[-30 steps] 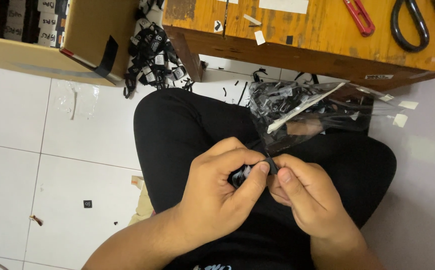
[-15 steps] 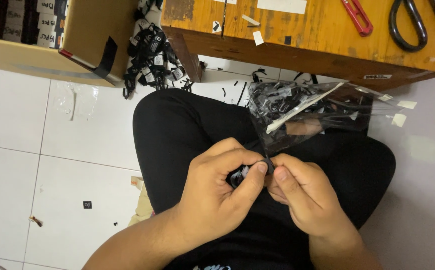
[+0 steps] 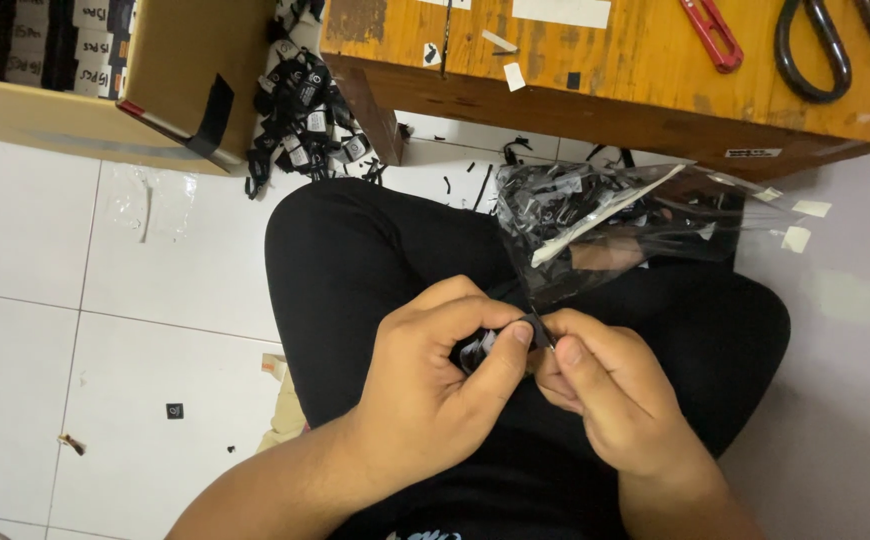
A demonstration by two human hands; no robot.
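Both hands pinch a small black piece over the lap.
Left hand (image 3: 435, 385) and right hand (image 3: 610, 400) close fingertips on the glossy black piece (image 3: 533, 328), beside a crinkled clear plastic bag (image 3: 625, 225) below the wooden worktop (image 3: 615, 70).

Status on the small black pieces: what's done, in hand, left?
Done: a pile of small black tagged pieces lies on the white floor by the cardboard box. In hand: left hand and right hand pinch one small black piece between them. Left: the clear plastic bag on the lap holds many more.
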